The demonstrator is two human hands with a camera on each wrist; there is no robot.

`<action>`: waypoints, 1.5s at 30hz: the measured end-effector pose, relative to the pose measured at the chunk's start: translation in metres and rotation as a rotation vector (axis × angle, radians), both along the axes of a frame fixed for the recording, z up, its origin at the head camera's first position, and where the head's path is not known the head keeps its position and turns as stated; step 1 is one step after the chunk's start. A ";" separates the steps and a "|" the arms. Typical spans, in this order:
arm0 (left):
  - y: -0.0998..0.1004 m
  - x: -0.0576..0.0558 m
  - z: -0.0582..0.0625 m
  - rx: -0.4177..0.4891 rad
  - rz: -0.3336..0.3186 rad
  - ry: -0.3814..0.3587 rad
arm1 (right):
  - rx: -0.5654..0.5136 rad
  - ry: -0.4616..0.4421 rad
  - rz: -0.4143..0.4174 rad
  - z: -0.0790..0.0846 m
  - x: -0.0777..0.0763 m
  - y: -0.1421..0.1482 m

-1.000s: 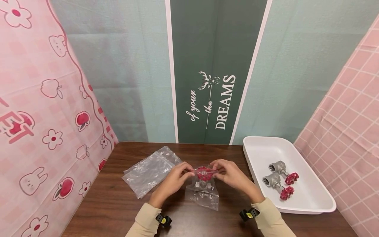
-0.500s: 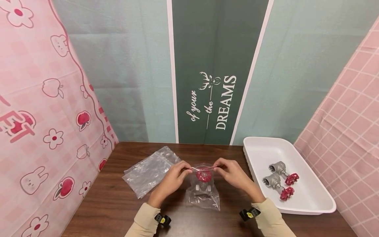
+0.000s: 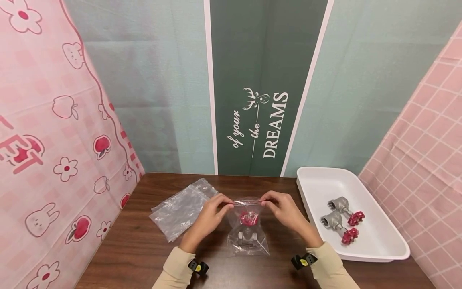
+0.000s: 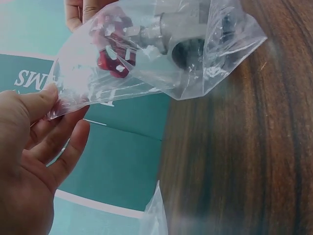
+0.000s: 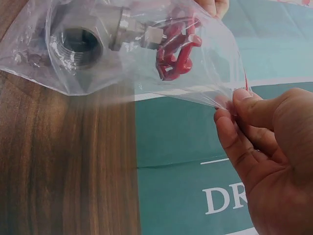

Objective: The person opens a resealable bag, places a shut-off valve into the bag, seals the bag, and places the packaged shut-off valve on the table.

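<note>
A clear zip bag [image 3: 234, 245] stands upright near the table's front middle. Inside it is a metal gate valve [image 3: 247, 237] with its red handwheel [image 3: 249, 218] at the top. My left hand [image 3: 213, 212] pinches the left corner of the bag's mouth between thumb and fingers. The opposite corner is pinched by my right hand [image 3: 283, 210], so the top edge is stretched straight between them. In the right wrist view, the valve's threaded port [image 5: 78, 46] shows through the plastic, with a red line along the bag's edge by the thumb.
Several flat clear bags [image 3: 184, 208] lie on the wooden table [image 3: 137, 257] to the left. A white tray [image 3: 382, 237] at the right holds two more valves [image 3: 339, 204] with red handwheels. Fabric-covered walls [image 3: 173, 100] enclose the back and sides.
Both hands have raised the bag's mouth slightly up and away. The bag now stands taller above the red handwheel, which earlier was level with the pinched edge.
</note>
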State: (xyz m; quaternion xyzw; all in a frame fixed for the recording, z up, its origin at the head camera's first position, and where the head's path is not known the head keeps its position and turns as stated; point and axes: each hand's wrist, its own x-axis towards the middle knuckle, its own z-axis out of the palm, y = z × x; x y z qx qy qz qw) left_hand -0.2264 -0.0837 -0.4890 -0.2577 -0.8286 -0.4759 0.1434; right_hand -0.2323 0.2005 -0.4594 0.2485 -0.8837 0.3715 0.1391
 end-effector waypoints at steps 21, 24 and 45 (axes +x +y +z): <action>-0.001 0.009 0.021 0.023 -0.014 0.030 | 0.049 0.146 0.040 0.025 0.011 0.000; -0.001 0.011 0.024 0.024 -0.019 0.048 | 0.069 0.150 0.039 0.029 0.014 0.000; -0.005 0.011 0.031 0.078 -0.081 0.240 | 0.062 0.286 0.051 0.044 0.028 -0.004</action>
